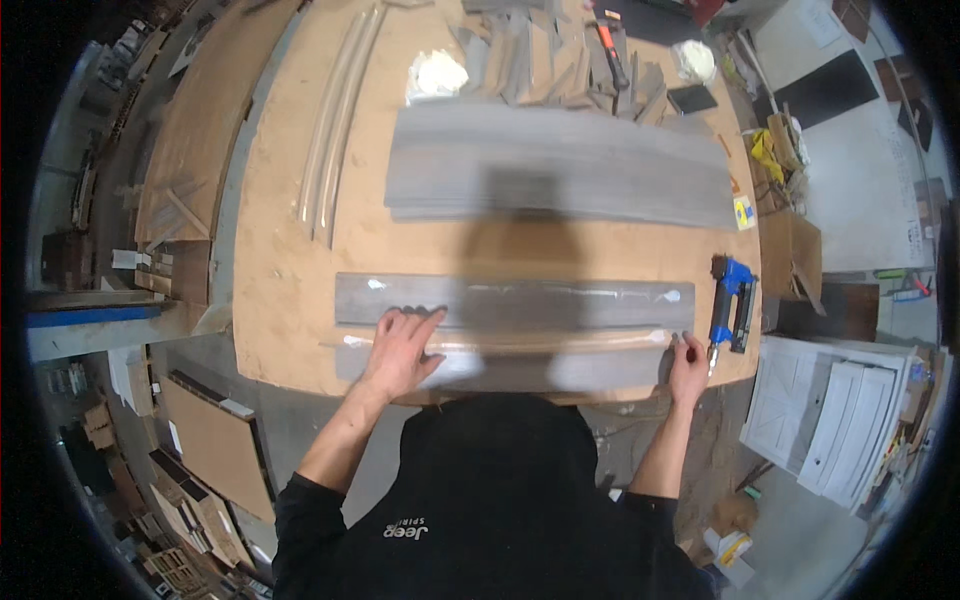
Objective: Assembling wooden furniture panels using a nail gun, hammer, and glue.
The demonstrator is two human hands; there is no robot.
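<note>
Two long grey boards lie one behind the other at the table's near edge. The far grey board (580, 305) has white glue dabs near its ends and a thin glue line between them. The near grey board (560, 371) has similar white dabs, and a narrow light-wood strip (500, 341) runs along its far edge. My left hand (403, 350) rests over the left part of both boards, fingers bent, thumb apart, holding nothing. My right hand (688, 368) is closed at the near board's right end, thumb and finger together; what lies between them is hidden.
A blue nail gun (733, 303) lies right of the boards. Wide grey panels (430, 160) lie beyond them, with piled offcuts (535, 55) and an orange-and-black hammer (610, 52) behind. Long thin strips (335, 130) lie at left. White wads (437, 76) flank the pile.
</note>
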